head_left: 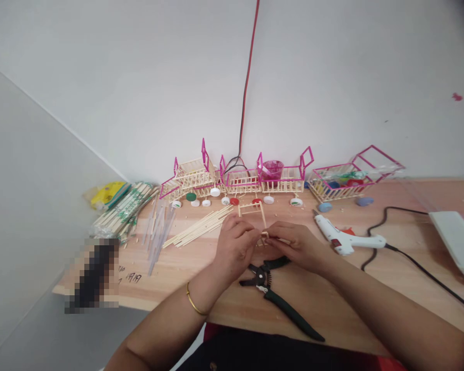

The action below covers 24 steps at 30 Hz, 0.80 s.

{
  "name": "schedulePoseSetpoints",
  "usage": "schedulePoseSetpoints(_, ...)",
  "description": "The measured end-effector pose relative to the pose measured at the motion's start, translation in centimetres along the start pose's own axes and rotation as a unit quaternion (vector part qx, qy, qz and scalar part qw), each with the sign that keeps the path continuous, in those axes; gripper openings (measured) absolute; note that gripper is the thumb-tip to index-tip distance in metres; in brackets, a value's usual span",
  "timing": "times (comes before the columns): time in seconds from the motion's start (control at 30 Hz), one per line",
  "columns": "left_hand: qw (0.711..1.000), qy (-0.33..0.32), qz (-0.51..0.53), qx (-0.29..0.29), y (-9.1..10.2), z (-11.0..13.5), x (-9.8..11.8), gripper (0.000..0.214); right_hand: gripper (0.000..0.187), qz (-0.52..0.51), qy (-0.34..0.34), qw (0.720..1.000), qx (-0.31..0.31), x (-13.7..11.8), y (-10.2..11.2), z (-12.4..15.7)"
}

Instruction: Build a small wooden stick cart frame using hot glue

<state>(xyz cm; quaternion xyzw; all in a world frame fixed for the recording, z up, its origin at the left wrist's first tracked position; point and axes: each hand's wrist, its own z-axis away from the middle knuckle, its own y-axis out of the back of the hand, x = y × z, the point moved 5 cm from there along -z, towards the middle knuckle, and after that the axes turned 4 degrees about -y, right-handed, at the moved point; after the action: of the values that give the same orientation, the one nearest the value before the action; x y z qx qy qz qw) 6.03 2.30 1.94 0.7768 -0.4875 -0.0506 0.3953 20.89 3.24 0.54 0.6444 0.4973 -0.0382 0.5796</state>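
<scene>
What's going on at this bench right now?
A person is handling craft sticks with bare hands. The left hand and right hand both pinch a short wooden stick just above the table. Green-handled pliers lie under the hands and a white glue gun lies to the right, neither touched. Loose sticks lie to the left; stick carts line the wall.

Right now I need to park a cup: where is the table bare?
Bare wood front left, between loose sticks and the table edge, and right, between glue gun cord and white box. Crowded: carts along the wall, pliers front centre.
</scene>
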Motion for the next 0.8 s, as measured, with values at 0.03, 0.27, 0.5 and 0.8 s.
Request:
schedulePoseSetpoints(0.03, 1.000, 0.002, 0.006, 0.002, 0.0, 0.0, 0.0, 0.012, 0.023, 0.001, 0.000, 1.000, -0.001, 0.0, 0.0, 0.0)
schedulePoseSetpoints(0.27, 0.984, 0.138, 0.103, 0.042, 1.0, 0.3, -2.0, 0.049, 0.019, -0.033, -0.055, 0.997, 0.047, 0.7, 0.9, 0.0)
schedulePoseSetpoints(0.5, 0.956, 0.227, 0.176, 0.050, 1.5, 0.2, -2.9, 0.022, 0.023, -0.075, -0.125, 0.985, 0.089, 1.9, 2.0, 0.1)
schedulePoseSetpoints(0.8, 0.970, 0.205, 0.106, 0.073, 1.4, 0.8, -2.9, 0.017, 0.027, -0.105, -0.152, 0.979, 0.080, 2.2, 1.3, 0.1)
